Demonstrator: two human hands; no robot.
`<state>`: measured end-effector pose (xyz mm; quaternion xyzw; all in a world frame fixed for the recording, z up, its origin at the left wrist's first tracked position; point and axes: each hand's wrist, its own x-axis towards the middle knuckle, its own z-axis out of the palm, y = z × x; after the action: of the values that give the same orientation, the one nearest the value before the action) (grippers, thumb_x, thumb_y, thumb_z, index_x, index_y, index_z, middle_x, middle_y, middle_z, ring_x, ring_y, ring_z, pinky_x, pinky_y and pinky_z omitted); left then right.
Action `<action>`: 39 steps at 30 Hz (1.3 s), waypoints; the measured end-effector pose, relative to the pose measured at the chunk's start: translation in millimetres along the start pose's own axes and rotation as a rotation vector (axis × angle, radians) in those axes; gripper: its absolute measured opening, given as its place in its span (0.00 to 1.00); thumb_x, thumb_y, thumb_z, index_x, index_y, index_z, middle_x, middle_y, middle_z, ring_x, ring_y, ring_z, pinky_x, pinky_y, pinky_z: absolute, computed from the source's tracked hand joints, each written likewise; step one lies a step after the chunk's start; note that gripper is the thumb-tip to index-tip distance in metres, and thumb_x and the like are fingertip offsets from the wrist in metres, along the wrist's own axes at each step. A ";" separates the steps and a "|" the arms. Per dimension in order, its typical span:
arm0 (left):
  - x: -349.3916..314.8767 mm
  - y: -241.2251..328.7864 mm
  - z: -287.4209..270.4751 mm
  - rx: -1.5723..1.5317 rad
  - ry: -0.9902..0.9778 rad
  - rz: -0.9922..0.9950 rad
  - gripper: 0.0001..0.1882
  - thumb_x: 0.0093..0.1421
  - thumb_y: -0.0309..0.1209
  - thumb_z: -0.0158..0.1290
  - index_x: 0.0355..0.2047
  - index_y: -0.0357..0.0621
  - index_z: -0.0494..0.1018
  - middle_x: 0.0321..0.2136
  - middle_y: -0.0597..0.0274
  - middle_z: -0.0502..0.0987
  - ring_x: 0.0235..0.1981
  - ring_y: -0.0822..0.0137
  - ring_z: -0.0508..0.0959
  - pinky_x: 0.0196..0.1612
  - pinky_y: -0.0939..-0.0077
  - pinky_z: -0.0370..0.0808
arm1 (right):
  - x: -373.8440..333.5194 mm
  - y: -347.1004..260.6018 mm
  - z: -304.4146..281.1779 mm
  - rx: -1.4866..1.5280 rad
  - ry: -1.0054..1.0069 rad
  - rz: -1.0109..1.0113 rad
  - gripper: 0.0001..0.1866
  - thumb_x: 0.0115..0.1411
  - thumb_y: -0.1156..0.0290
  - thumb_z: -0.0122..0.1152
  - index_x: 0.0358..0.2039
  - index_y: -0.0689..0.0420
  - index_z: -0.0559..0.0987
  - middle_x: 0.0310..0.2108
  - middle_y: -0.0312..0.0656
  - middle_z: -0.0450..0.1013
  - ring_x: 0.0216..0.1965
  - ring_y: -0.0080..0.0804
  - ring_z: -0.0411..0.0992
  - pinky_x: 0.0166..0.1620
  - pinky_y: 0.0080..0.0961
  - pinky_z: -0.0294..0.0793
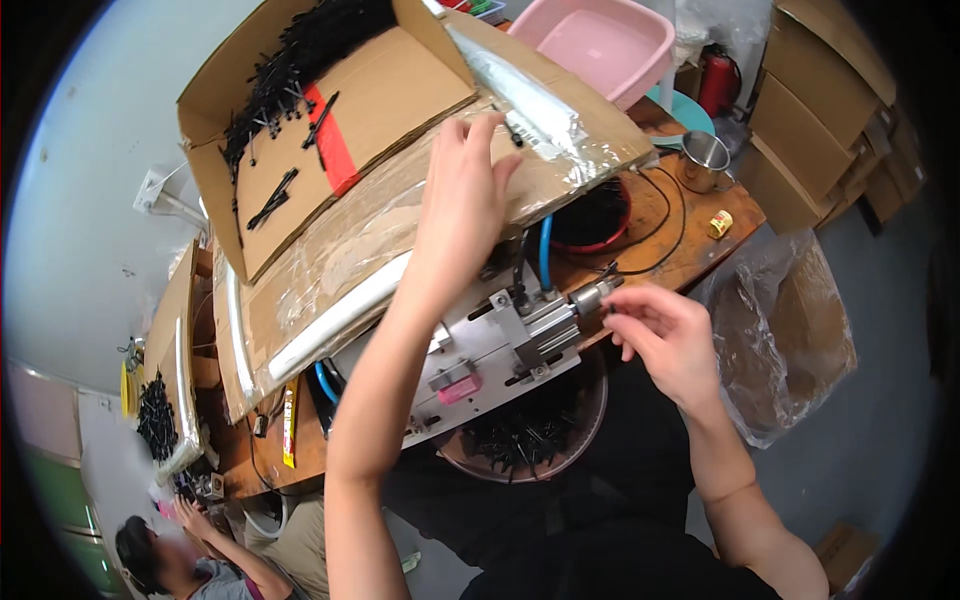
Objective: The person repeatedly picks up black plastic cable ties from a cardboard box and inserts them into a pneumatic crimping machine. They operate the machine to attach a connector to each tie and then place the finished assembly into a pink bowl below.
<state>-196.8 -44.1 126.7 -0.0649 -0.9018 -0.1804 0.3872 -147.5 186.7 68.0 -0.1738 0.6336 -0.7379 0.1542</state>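
My left hand (465, 175) is over the taped cardboard sheet (380, 215), fingers bent and thumb apart from the index finger. A small thin black part (515, 134) lies just beside its fingertips. On the right, my right hand (668, 338) pinches a small black part (609, 311), mostly hidden by the fingers. Those fingertips are close to the round metal end (592, 297) of a bench device with a metal body (548, 332). A black piece sticks out of that end. The device sits on a pale metal plate (425, 405) with a pink block (459, 388).
A cardboard box (390, 95) holds many black parts. Below the plate is a tub (600, 400) of black parts; a red bowl (628, 222) stands behind the device. A metal cup (704, 160) and pink basin (600, 45) stand farther back. Another person (215, 560) sits lower left.
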 end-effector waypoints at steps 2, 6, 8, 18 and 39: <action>16.3 -15.7 17.9 0.003 -0.204 -0.073 0.11 0.55 0.23 0.57 0.40 0.36 0.75 0.34 0.47 0.74 0.38 0.47 0.75 0.41 0.58 0.72 | -13.1 3.4 -14.0 0.036 0.063 0.011 0.07 0.58 0.84 0.61 0.39 0.67 0.78 0.31 0.40 0.75 0.29 0.22 0.74 0.31 0.18 0.76; 30.6 -10.7 28.1 0.012 -0.387 -0.189 0.09 0.53 0.21 0.57 0.35 0.34 0.74 0.36 0.44 0.74 0.41 0.44 0.75 0.43 0.55 0.72 | -17.7 11.3 -35.8 0.121 0.106 -0.012 0.08 0.59 0.83 0.61 0.40 0.69 0.76 0.32 0.44 0.77 0.32 0.26 0.77 0.35 0.21 0.80; 22.2 -17.4 23.6 0.035 -0.250 -0.083 0.10 0.54 0.19 0.57 0.37 0.37 0.75 0.31 0.51 0.76 0.31 0.58 0.77 0.36 0.67 0.73 | -14.1 11.4 -33.5 0.199 0.077 -0.003 0.08 0.59 0.84 0.61 0.40 0.69 0.76 0.33 0.46 0.78 0.33 0.28 0.78 0.37 0.22 0.81; -95.8 105.6 -35.4 -0.093 -0.204 0.062 0.29 0.49 0.15 0.54 0.55 0.30 0.71 0.38 0.53 0.75 0.37 0.58 0.74 0.42 0.68 0.72 | 35.8 -24.1 -14.7 0.658 -0.020 -0.046 0.09 0.63 0.79 0.57 0.44 0.67 0.73 0.37 0.54 0.78 0.38 0.35 0.80 0.43 0.28 0.83; -126.1 87.8 -58.6 -0.373 -0.518 0.017 0.28 0.47 0.16 0.55 0.52 0.34 0.74 0.38 0.61 0.72 0.40 0.64 0.72 0.43 0.73 0.72 | 32.5 -34.9 -20.6 0.314 -0.159 0.241 0.07 0.59 0.83 0.58 0.38 0.70 0.74 0.31 0.57 0.78 0.31 0.38 0.80 0.33 0.29 0.85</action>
<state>-47.5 18.1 97.1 -0.1860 -0.9213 -0.3169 0.1274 -186.1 195.6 101.6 -0.1281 0.5130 -0.7877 0.3161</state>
